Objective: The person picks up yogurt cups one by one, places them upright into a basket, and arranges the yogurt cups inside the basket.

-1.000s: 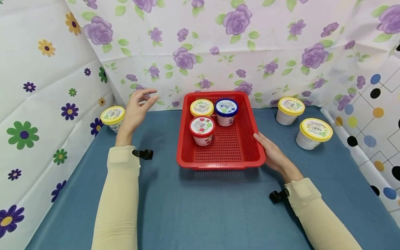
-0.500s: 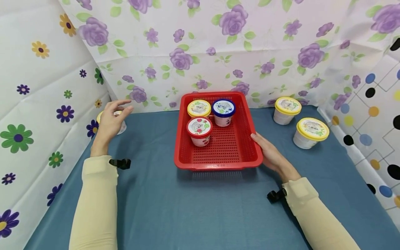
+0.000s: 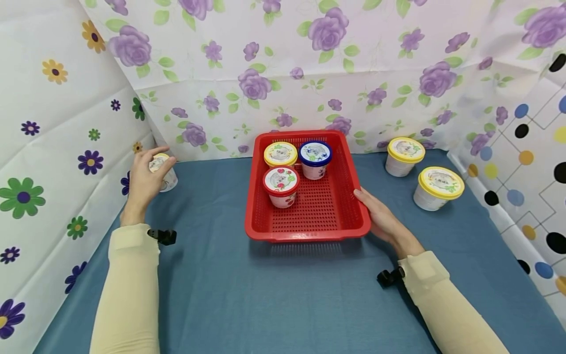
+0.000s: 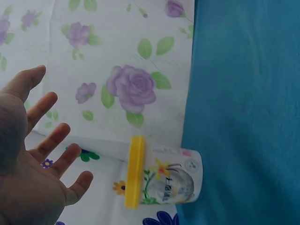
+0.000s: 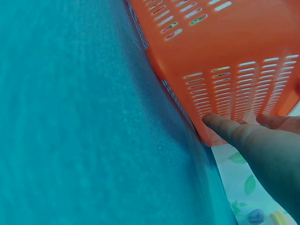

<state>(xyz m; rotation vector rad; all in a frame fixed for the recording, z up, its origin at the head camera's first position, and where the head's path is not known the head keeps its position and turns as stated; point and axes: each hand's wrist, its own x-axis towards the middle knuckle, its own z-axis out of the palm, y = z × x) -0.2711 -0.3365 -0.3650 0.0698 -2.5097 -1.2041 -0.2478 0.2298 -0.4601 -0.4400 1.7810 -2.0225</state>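
At the far left of the head view, my left hand (image 3: pixel 143 182) reaches behind a white tub with a yellow lid (image 3: pixel 169 181), its thumb and fingers spread about the lid. The left wrist view shows those fingers loosely extended, with a gap to the tub (image 4: pixel 171 180). My right hand (image 3: pixel 384 219) holds the right side of a red plastic basket (image 3: pixel 309 235), thumb at the rim. In the right wrist view, fingers (image 5: pixel 229 127) lie against its slotted outer wall. Inside the basket stand a red-lidded tub (image 3: pixel 281 186), a yellow-lidded tub (image 3: pixel 280 153) and a blue-lidded tub (image 3: pixel 316 157).
Two more yellow-lidded tubs, a rear one (image 3: pixel 403 156) and a front one (image 3: pixel 438 188), stand right of the basket. A blue cloth (image 3: pixel 274 300) covers the table. Floral sheets (image 3: pixel 194 73) hang behind and at the left; a dotted sheet (image 3: pixel 526 196) hangs at the right.
My left hand has moved left and slightly down to the tub at the far left. The right hand stays at the basket, and the head view has shifted slightly.
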